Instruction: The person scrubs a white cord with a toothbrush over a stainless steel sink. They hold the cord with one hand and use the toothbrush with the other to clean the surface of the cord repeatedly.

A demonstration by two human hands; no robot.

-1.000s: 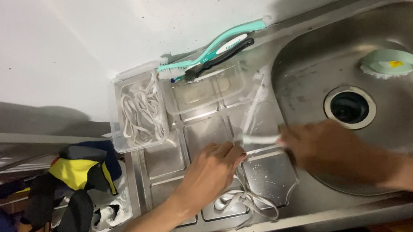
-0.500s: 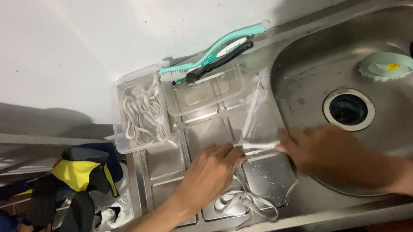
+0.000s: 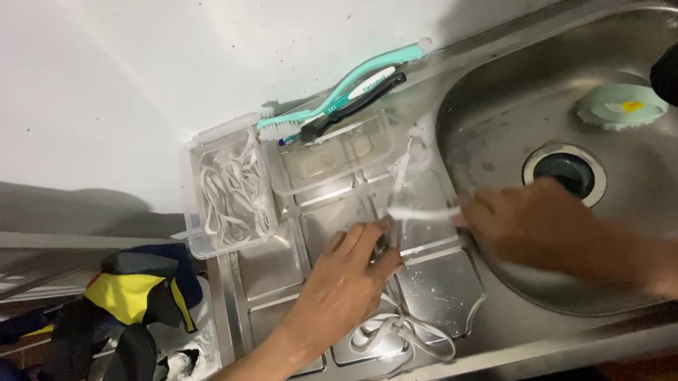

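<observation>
Both hands work over the ribbed steel drainboard (image 3: 436, 292), at its edge with the sink bowl (image 3: 512, 132). The left hand (image 3: 345, 283) pinches one end of a white strip (image 3: 423, 213) between fingertips; the right hand (image 3: 531, 224) grips the other end, fingers closed, so the strip runs taut and level between them. A second length of the same white strip rises from it toward the drainboard's far edge.

Along that far edge sit a clear tray of white strips (image 3: 230, 195) and an empty clear tray (image 3: 335, 157), with a teal brush (image 3: 343, 93) and a dark-handled brush (image 3: 352, 101) lying across its rim. A loose tangle of white strips (image 3: 390, 331) lies at the near edge, just beside the left wrist. A pale green round pad (image 3: 621, 105) rests in the bowl near the drain (image 3: 565, 168). Yellow-and-black fabric (image 3: 134, 299) lies off the drainboard's left edge.

Against the frame half a second ago, the strip has flattened to near level; the trays and brushes are unmoved.

The right hand is motion-blurred, so its exact grip is unclear. A dark object at the right border is cut off.
</observation>
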